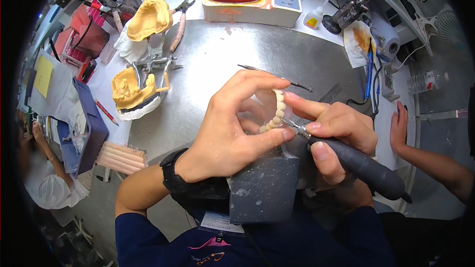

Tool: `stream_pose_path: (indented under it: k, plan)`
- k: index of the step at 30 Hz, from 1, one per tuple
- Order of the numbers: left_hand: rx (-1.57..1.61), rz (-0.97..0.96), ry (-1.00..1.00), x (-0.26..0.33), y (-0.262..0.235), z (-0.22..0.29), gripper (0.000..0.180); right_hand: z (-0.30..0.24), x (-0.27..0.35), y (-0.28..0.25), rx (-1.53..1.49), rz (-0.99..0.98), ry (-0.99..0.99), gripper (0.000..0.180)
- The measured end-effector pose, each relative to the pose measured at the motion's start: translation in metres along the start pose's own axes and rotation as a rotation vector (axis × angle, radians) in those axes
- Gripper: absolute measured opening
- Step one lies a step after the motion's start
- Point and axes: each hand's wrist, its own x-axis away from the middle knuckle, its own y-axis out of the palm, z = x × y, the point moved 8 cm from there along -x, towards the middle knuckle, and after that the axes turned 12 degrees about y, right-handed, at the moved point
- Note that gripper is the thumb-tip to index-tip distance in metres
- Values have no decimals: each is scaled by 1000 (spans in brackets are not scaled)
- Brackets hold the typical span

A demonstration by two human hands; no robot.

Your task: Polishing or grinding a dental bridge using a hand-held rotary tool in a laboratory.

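My left hand [232,123] grips a denture [278,111], an arch of whitish teeth on a translucent base, between thumb and fingers. In my right hand [341,133] is a dark handpiece [363,168] with a metal nose, held like a pen. Its thin bur tip [288,121] points at the teeth from the right; whether it touches them I cannot tell. Beneath my hands a grey block [264,190] juts toward me, marked with pale specks. Just beyond my fingertips a slim metal carving tool [297,85] lies on the metal bench top [208,59].
At left stand yellow plaster jaw models [133,89] on an articulator. Pliers [180,27], a red pencil [106,112] and pink wax sticks [121,158] lie nearby. A wax heater [252,10] sits at the back. A blue handpiece [369,71] lies right. Other people's arms [430,163] show at both sides.
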Motion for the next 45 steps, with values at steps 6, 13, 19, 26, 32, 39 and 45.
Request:
stream_pose_path:
  k: [6, 13, 19, 26, 32, 39, 45]
  plan:
    - [-39, -14, 0, 1, 0, 1, 65, 2, 0, -2, -19, -17, 3, 22]
    - [-57, -3, 66, -2, -1, 1, 66, 4, 6, -2, -100, -10, 48, 28]
    - [-122, -36, 57, 1, -2, 3, 64, -9, 1, 3, -38, -44, -219, 39]
    - [-51, 65, 7, 0, -4, 2, 60, -23, 2, 11, 197, -75, -285, 34]
    - [-26, 17, -26, 2, 0, 0, 60, -27, 8, 11, 227, -78, -324, 33]
    - [-44, -25, 85, -1, 1, 3, 69, -21, 12, -2, -40, 44, -359, 33]
    - [-62, -18, 116, 0, 0, 8, 68, -3, 3, 1, -84, -43, -136, 35]
